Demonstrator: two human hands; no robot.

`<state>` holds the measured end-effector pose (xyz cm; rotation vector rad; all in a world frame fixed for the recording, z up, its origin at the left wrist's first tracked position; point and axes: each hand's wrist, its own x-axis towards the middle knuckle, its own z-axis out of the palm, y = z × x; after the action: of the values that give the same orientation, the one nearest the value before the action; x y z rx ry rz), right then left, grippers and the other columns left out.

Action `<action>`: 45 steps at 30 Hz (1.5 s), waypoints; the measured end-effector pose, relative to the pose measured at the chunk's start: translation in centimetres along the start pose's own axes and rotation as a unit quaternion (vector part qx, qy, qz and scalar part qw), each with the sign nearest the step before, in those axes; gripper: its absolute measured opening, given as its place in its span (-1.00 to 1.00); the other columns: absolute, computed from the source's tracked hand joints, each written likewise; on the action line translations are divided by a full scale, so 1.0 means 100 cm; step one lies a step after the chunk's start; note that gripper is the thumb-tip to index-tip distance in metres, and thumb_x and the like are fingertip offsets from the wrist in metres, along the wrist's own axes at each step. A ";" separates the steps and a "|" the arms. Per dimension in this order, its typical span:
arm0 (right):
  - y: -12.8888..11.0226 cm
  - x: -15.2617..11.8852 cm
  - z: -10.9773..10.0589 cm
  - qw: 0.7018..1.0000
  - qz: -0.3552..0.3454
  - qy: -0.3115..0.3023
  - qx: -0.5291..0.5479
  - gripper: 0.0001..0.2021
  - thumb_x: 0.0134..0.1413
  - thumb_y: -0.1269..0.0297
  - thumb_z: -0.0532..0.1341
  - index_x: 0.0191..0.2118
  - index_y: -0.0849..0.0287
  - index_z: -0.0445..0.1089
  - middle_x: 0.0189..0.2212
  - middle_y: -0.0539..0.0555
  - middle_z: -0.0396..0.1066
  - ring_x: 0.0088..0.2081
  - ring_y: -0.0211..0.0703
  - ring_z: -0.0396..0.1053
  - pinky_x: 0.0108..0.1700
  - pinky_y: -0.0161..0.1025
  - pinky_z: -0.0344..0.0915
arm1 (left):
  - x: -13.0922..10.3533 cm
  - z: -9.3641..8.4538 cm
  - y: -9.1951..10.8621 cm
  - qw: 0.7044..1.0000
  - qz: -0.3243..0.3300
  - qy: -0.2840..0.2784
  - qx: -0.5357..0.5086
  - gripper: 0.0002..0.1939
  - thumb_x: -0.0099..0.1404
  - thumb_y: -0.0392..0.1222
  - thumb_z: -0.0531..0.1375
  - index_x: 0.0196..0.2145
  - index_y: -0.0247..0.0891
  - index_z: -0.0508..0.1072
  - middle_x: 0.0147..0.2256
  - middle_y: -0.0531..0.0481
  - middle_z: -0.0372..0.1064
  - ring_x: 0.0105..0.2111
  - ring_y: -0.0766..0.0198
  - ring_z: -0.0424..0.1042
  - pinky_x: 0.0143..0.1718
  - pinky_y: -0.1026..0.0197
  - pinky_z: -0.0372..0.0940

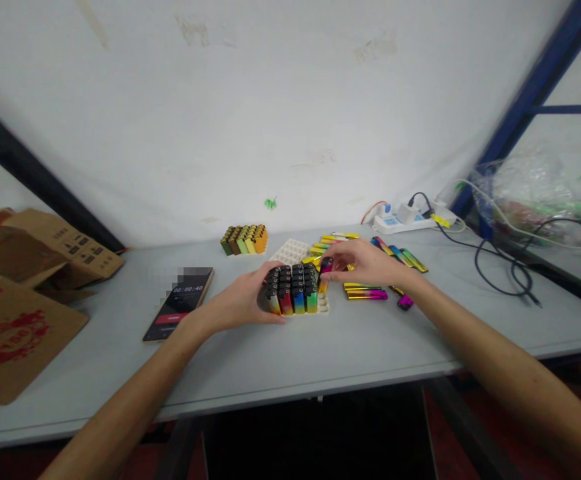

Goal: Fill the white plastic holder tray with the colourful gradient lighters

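My left hand (240,299) grasped the packed lighters (298,300); my right hand (363,261) pinched one lighter (325,275). I judged it best to hold this upright, the tray (324,305) steady.

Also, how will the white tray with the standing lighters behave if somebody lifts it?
The white tray will probably feel heavier on its left, since empty holes show at its right end. The lighters may slide out if it tilts much, as they stand well above its rim.

glossy metallic-looking lighters (298,300), matt brown cardboard box (20,340), smooth grey table (270,363), clear crinkled plastic (533,180).
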<state>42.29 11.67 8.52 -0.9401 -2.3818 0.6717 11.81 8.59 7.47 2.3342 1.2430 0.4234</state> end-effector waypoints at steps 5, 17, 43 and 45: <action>0.015 -0.002 -0.014 0.995 0.058 0.063 0.057 -0.56 0.22 -0.04 0.29 0.06 0.15 0.48 -0.21 0.12 0.62 -0.21 -0.06 0.57 -0.18 -0.18 0.46 | 0.001 0.001 -0.003 1.000 0.003 -0.006 0.005 -0.01 0.01 0.15 0.48 0.30 -0.12 0.20 0.20 -0.14 0.42 0.17 -0.12 0.44 0.21 -0.02 0.31; 0.066 0.002 -0.025 0.973 0.144 0.084 -0.158 -0.53 0.28 -0.06 0.27 0.10 0.21 0.50 -0.16 0.21 0.62 -0.22 0.01 0.57 -0.14 -0.13 0.45 | 0.000 -0.001 -0.002 1.000 -0.009 -0.014 0.009 -0.03 0.03 0.11 0.48 0.30 -0.10 0.17 0.18 -0.12 0.44 0.15 -0.10 0.46 0.19 0.01 0.32; 0.085 -0.001 -0.031 0.980 0.108 0.069 -0.149 -0.56 0.25 0.07 0.30 0.16 0.17 0.48 0.08 0.22 0.53 0.04 0.10 0.50 0.14 -0.01 0.38 | 0.000 0.000 -0.001 1.000 -0.008 -0.007 0.008 -0.02 0.00 0.11 0.47 0.30 -0.12 0.19 0.21 -0.14 0.41 0.19 -0.14 0.42 0.21 -0.04 0.31; 0.079 0.000 -0.031 0.977 0.110 0.087 -0.161 -0.60 0.27 0.06 0.28 0.10 0.17 0.52 0.04 0.23 0.54 -0.01 0.10 0.51 0.09 -0.01 0.40 | 0.000 -0.001 -0.001 1.000 -0.006 -0.007 0.005 -0.03 0.01 0.12 0.47 0.30 -0.11 0.19 0.21 -0.13 0.42 0.19 -0.13 0.43 0.21 -0.03 0.31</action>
<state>47.98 17.56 6.17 -1.3548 -2.2876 0.2659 11.70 8.68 7.46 2.3326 1.2540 0.3978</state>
